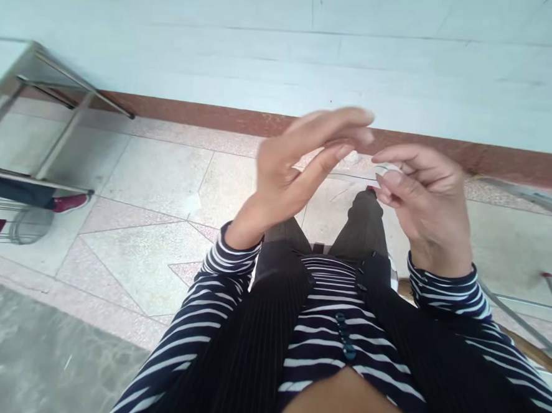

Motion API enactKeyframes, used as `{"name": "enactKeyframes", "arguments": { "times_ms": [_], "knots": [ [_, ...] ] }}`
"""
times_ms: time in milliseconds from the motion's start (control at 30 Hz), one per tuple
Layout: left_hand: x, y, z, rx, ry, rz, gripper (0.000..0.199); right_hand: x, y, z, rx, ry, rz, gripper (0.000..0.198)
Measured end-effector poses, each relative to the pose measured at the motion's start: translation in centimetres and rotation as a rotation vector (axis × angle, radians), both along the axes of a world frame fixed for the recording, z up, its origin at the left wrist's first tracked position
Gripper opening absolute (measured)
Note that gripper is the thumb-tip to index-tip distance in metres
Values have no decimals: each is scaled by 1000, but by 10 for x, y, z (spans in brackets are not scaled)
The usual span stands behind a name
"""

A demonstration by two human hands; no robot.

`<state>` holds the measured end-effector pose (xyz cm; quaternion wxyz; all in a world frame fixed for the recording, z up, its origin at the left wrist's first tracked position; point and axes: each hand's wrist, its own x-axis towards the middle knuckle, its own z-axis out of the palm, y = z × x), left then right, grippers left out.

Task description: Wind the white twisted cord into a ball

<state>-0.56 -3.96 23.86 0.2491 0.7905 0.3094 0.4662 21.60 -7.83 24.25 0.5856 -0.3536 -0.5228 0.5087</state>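
My left hand (300, 164) is raised in front of me, its thumb close against the bent fingers. What lies in this grip, if anything, is hidden and blurred. Across from it, my right hand (428, 203) pinches a small white strip (391, 168) between thumb and fingers. A thin dark strand (350, 175) runs across the gap between the two hands. Its left end passes behind my left thumb, and I cannot tell whether that hand grips it.
A pale panelled surface (248, 49) with a brown lower edge spans the far side. At left stands a metal-framed table (75, 126), a person's red shoe (72, 203) beneath it. Metal legs (517, 308) stand at right on the tiled floor (151, 174).
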Motion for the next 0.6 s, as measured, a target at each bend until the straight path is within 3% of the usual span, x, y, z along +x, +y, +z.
{"name": "enactKeyframes", "arguments": {
  "times_ms": [67, 167, 267, 333, 433, 600],
  "knots": [
    [13, 13, -24, -38, -98, -26, 36, 6, 5, -17, -103, 5, 40, 21],
    [17, 23, -79, -326, -70, -85, 48, 10, 9, -45, -234, 11, 82, 30],
    [20, 16, -130, -586, -100, -194, 50, 8, 6, -73, -371, -38, 142, 39],
    [25, 4, -154, -754, -109, -269, 53, 7, -1, -91, -446, -74, 183, 44],
    [30, -19, -174, -943, -117, -349, 57, 5, -15, -116, -556, -97, 190, 51],
    [24, -45, -183, -1080, -99, -427, 61, 4, -30, -144, -652, -145, 151, 58]
  ]
}}
